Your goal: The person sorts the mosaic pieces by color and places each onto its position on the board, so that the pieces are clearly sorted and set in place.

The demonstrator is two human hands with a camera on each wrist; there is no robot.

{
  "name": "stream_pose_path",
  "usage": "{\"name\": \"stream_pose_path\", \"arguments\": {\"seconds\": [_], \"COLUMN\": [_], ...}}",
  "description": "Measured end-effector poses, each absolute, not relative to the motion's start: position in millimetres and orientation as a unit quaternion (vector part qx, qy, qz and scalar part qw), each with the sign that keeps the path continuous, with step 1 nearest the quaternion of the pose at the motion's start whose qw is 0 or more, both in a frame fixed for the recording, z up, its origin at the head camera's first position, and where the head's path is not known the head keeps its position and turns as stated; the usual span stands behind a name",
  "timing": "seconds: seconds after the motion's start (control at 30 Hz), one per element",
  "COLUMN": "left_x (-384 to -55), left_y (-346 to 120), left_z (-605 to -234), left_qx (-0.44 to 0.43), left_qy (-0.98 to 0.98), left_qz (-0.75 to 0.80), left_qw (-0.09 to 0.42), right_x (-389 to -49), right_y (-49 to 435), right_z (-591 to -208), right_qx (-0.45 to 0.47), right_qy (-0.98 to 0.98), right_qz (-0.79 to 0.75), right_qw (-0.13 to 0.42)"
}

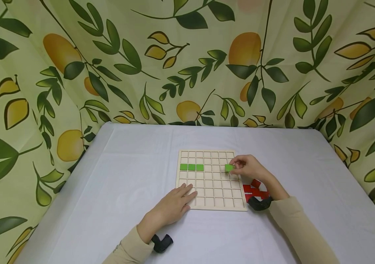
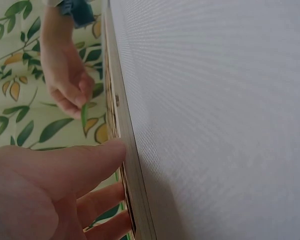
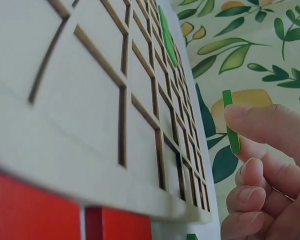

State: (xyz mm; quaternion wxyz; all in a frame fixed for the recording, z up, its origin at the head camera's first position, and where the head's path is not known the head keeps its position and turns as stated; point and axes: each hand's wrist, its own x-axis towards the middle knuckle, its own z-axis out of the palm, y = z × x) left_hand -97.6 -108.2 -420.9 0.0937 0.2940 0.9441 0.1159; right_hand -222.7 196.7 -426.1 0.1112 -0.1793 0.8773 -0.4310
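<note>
Your left hand (image 1: 174,207) lies flat with its fingers straight and relaxed, the fingertips resting on the lower left corner of the pale wooden grid board (image 1: 207,198), which sits on the table covered with a light grey cloth (image 1: 124,176). That hand holds nothing.

On the board, a row of three flat green square tiles (image 1: 191,167) fills three cells side by side in the third row from the far edge, starting at the left column.

Further right, your right hand (image 1: 251,168) pinches a single flat green square tile (image 1: 229,168) between thumb and forefinger, held just above the board's right-hand columns, level with the row of three and well apart from it.

Just beside the board's right edge, under your right wrist, lies a small pile of red tiles (image 1: 253,190) on the cloth.
</note>
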Motion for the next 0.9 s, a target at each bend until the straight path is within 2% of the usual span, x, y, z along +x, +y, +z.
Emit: {"name": "stream_pose_path", "arguments": {"seconds": [0.9], "left_x": [-95.7], "left_y": [-107.8], "left_z": [-419.1], "left_qx": [0.287], "left_qy": [0.944], "left_qz": [0.132], "left_qw": [0.097], "right_x": [-227.0], "right_y": [172.4], "right_z": [-426.4], "right_qx": [-0.200], "right_qy": [0.865], "right_qz": [-0.445], "right_qw": [0.114]}}
